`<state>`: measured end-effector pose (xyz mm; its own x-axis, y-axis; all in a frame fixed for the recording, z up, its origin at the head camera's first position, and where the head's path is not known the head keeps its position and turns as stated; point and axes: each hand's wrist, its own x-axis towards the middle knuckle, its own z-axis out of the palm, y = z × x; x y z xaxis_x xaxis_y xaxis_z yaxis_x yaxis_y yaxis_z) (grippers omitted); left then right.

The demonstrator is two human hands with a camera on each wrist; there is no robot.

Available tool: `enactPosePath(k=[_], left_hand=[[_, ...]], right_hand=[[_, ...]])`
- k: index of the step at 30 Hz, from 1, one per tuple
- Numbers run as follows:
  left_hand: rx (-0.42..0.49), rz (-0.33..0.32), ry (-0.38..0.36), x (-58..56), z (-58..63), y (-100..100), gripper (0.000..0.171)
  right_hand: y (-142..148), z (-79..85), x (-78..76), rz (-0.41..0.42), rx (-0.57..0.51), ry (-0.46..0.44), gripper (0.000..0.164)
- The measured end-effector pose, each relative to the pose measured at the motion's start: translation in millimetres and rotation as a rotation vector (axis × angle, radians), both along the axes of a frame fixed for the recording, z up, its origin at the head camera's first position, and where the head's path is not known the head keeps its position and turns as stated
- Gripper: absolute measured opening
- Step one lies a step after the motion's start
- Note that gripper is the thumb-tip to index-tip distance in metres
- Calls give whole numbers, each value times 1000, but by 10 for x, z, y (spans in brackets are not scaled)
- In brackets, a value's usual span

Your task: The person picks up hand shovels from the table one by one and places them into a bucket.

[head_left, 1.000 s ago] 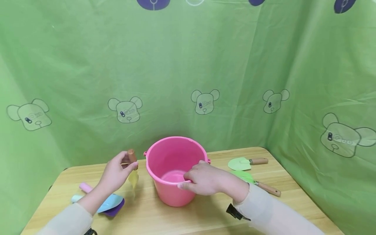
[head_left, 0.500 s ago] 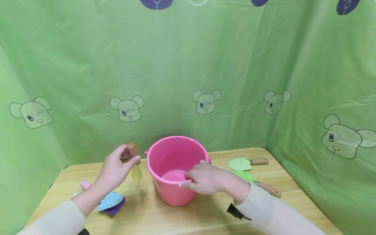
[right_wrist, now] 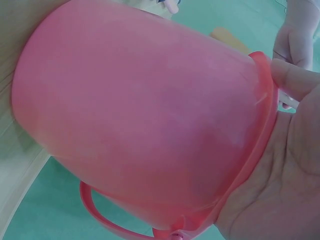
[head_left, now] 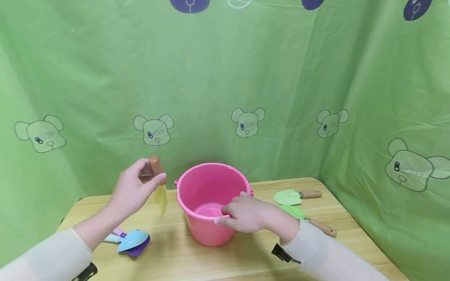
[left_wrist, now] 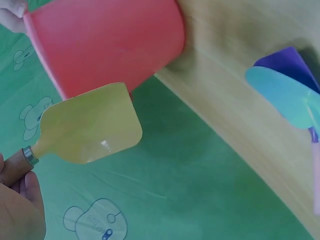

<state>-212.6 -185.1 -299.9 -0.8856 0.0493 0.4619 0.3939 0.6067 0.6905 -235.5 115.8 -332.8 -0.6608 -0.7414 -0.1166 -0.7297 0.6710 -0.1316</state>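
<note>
A yellow toy shovel [left_wrist: 92, 125] with a brown wooden handle hangs blade-down in my left hand [head_left: 131, 187], which grips the handle. It is held above the table, just left of the pink bucket [head_left: 211, 232]. My right hand [head_left: 246, 212] pinches the bucket's near right rim, thumb outside and fingers over the inner side. Upright on the table, the bucket shows a bare pink floor inside. In the right wrist view its handle [right_wrist: 102, 215] hangs down along the side.
At the left of the wooden table [head_left: 183, 265], a light blue shovel [head_left: 133, 239] lies over a purple shovel [head_left: 140, 249] with a pink handle. Two green shovels, one pale [head_left: 287, 197] and one brighter [head_left: 293, 211], lie right of the bucket. Green curtains enclose the table.
My left hand has risen with the yellow shovel, lifting its blade higher above the table. The right hand keeps its hold on the bucket rim.
</note>
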Motion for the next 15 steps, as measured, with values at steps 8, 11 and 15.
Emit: enactPosePath(k=[8, 11, 15], left_hand=[[11, 13, 30, 5, 215, 4, 31], [24, 4, 29, 0, 287, 35, 33], [30, -7, 35, -20, 382, 93, 35]], right_hand=[[-2, 4, -2, -10, 0, -6, 45], [-3, 6, 1, -12, 1, -12, 45], [1, 10, 4, -15, 3, -12, 45]])
